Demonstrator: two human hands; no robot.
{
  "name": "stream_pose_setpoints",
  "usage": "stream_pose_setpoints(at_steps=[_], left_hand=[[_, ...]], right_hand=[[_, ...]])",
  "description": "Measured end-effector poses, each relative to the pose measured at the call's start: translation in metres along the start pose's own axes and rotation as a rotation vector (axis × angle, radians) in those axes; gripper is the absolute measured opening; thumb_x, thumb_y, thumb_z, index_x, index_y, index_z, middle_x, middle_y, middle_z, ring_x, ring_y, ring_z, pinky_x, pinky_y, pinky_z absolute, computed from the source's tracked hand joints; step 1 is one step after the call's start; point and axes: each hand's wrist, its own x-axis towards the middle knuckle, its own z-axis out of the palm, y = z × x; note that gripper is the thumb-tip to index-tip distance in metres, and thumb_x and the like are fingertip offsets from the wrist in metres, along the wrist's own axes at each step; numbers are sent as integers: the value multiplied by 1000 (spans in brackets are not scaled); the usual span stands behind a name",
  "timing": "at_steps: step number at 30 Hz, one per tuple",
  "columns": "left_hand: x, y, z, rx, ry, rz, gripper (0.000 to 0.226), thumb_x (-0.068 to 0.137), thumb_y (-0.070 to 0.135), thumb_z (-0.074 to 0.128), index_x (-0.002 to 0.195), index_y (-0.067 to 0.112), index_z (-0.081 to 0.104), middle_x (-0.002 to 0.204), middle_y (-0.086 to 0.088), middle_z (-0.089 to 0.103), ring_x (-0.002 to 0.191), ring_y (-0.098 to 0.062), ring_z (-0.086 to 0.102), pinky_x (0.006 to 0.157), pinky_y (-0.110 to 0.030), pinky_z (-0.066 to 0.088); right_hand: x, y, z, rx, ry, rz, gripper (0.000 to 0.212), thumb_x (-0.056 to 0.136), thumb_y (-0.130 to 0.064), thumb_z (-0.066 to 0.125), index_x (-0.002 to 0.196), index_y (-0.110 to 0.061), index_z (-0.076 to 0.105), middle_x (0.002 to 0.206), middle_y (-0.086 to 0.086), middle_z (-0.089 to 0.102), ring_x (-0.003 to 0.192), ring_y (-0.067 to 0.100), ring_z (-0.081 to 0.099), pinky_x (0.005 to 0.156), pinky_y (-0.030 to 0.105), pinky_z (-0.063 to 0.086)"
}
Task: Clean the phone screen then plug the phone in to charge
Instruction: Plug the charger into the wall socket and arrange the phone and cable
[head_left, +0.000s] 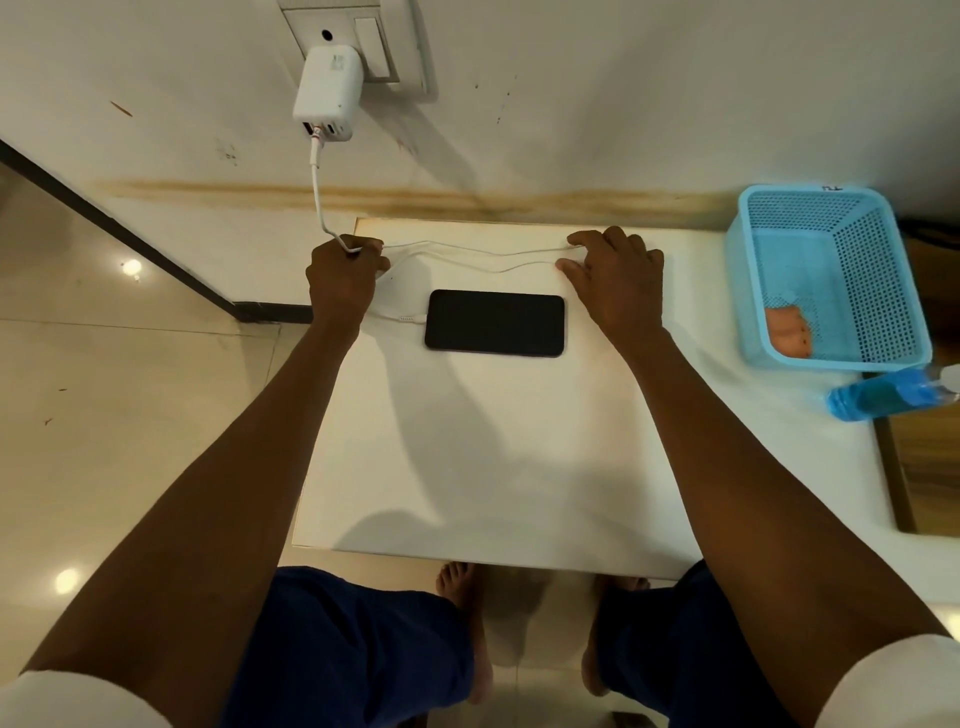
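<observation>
A black phone (494, 323) lies flat, screen up and dark, on the white table (483, 457). A white cable (467, 249) runs from the white charger (327, 93) in the wall socket down to the table, loops behind the phone, and its plug sits in the phone's left end. My left hand (343, 280) is closed on the cable at the table's far left corner. My right hand (618, 280) pinches the cable loop between thumb and fingers, right of and behind the phone.
A blue perforated basket (831, 332) with an orange cloth (789, 332) inside stands at the right. A blue liquid bottle (888, 397) lies in front of it. The wall is right behind the table. Tiled floor lies to the left.
</observation>
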Motion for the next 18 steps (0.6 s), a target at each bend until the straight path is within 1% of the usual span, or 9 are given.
stream_pose_setpoints(at_steps=[3,6,7,10,12,16,18], left_hand=[[1,0,1,4,20,-19,27,94,27,61,111,10,73,91,-2,75,78,-2,64,80,-17,44],[-1,1,3,19,41,-33,25,93,24,61,109,10,73,91,-2,75,71,4,60,70,-9,39],[-1,1,3,19,47,-44,25,93,23,61,109,10,73,92,-3,75,73,2,61,69,-9,39],[-2,2,3,40,56,-69,26,92,25,62,110,10,73,98,-6,75,89,-12,65,80,-20,42],[-2,1,3,68,59,-79,27,92,29,62,109,11,73,100,-6,74,96,-18,65,81,-23,42],[-3,1,3,83,46,-89,27,90,34,63,105,14,73,94,-1,70,91,-18,62,76,-24,42],[-4,3,2,91,29,-73,29,90,38,63,106,15,72,94,2,68,89,-15,60,69,-21,41]], right_hand=[[-2,9,-2,-18,-21,-24,40,100,-47,48,132,-27,61,120,7,57,106,30,55,86,42,40],[-4,11,-3,11,12,-23,37,100,-46,50,130,-28,62,126,6,53,104,28,55,84,41,41],[-3,10,-3,6,11,-18,38,100,-45,49,131,-27,61,129,6,52,106,29,55,84,41,42],[1,8,-6,-32,-37,-3,42,101,-43,47,136,-22,56,132,7,53,111,32,52,86,43,42],[1,6,-7,-37,-40,14,39,101,-44,48,131,-22,61,129,7,54,113,32,50,87,43,40],[0,1,-9,7,-25,50,29,99,-41,53,114,-19,65,118,10,56,107,32,52,84,41,41],[1,-1,-9,35,-32,45,28,99,-39,53,110,-16,65,115,11,56,104,33,53,82,40,42]])
